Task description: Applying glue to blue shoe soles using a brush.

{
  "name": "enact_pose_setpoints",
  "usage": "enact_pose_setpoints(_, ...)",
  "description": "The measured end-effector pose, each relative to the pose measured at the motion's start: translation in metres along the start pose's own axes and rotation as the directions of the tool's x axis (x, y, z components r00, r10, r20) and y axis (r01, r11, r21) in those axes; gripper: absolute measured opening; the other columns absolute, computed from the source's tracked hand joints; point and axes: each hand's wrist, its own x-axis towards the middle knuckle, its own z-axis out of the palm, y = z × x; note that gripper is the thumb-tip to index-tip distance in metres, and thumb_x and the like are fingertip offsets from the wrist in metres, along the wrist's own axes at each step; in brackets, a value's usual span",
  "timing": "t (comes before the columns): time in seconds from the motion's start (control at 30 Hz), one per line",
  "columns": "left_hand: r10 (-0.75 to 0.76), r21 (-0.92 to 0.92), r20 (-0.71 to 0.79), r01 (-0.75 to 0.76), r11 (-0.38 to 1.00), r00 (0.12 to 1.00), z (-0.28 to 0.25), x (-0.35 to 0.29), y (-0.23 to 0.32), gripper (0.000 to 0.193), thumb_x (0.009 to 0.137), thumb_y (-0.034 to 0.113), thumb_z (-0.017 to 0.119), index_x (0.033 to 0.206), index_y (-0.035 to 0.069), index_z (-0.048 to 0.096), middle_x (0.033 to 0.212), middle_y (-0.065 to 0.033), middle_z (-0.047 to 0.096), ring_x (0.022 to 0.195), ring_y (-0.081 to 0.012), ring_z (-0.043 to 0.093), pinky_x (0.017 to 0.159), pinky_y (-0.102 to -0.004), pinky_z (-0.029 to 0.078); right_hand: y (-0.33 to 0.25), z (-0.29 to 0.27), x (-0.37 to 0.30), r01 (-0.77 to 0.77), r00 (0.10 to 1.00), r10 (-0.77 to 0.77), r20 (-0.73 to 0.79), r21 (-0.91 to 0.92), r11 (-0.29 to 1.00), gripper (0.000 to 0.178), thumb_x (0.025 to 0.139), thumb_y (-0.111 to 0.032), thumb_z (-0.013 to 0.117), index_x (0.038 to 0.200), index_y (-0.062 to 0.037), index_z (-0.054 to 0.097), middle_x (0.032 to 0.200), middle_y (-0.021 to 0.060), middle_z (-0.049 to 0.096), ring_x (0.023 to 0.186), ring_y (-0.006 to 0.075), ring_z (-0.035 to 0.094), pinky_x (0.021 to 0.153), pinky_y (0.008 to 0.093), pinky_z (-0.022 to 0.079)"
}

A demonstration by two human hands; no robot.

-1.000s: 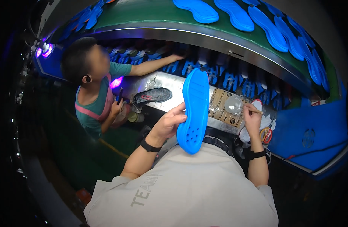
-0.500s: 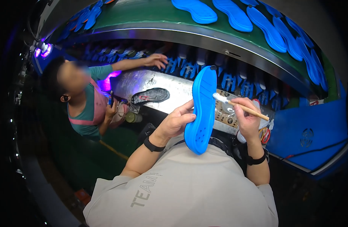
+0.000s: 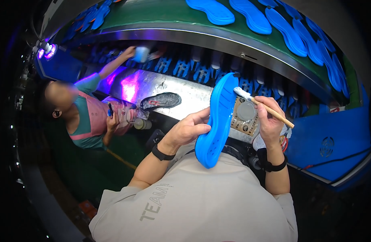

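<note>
A blue shoe sole stands nearly upright in front of me, its inner face showing with small holes at the lower end. My left hand grips its left edge, the thumb lying on the near side. In my right hand is a brush with a pale wooden handle, held between thumb and fingers. The brush's whitish bristles point at the sole's upper right edge; whether they touch it I cannot tell. Beyond and below the brush, a round grey lid or dish rests on printed brown cardboard.
A metal worktop carries a dark shoe sole. Behind it runs a rack of blue pieces; above, a green conveyor bears several blue soles. At left a co-worker reaches toward the rack. Purple lamps glow nearby.
The sole has tilted a little, its top moving right. My right hand and brush have shifted right and the bristles slightly up. The co-worker leaned left, now holding a blurred blue-and-white piece at the rack.
</note>
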Motion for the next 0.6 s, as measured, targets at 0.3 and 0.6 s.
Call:
enact_pose_setpoints(0.3,0.072,0.076,-0.098,-0.064,0.995,0.993,0.004,0.001,0.010,0.079,0.093,0.021,0.068,0.157,-0.005,0.031,0.139,-0.0173,0.060,0.119,-0.0205,0.065,0.103,-0.0334,0.054,-0.019,-0.008,-0.004,0.100,0.966,-0.092,0.241,-0.021,0.995,0.012,0.084,0.000,0.066,0.094,0.0008,0.073,0.084,0.0111,0.071,0.072,0.0194,0.064,0.066,0.0307,0.049)
enact_pose_setpoints(0.6,0.064,0.074,-0.099,-0.057,0.996,0.993,0.002,0.000,0.011,0.078,0.095,0.016,0.065,0.161,-0.002,0.026,0.142,-0.0188,0.057,0.123,-0.0219,0.063,0.105,-0.0358,0.053,-0.037,-0.013,-0.009,0.152,0.939,-0.146,0.311,0.005,0.988,0.012,0.080,0.002,0.065,0.090,0.0004,0.073,0.077,0.0104,0.069,0.065,0.0198,0.062,0.059,0.0311,0.047)
